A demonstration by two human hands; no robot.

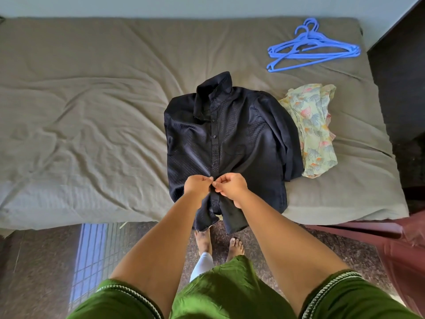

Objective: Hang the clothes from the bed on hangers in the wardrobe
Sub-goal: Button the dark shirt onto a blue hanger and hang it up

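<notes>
Hands are meeting at the button placket of a dark shirt (226, 139) lying flat near the bed's (92, 100) front edge, its hem drooping over it. The left hand (197, 184) and right hand (231, 187) are each pinching the fabric, probably working a button before hanging. A floral garment (315, 127) is waiting beside it; blue hangers (312, 48) are lying toward the far right corner. The button itself is hidden by fingers, and the wardrobe is not identifiable.

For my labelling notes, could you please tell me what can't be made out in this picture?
- Head view: the button or placket under the left hand and right hand, hidden by the fingers.
- Count of blue hangers: overlapping.
- Floral garment: crumpled, partly under the dark shirt.
- Wardrobe: not in view.
</notes>
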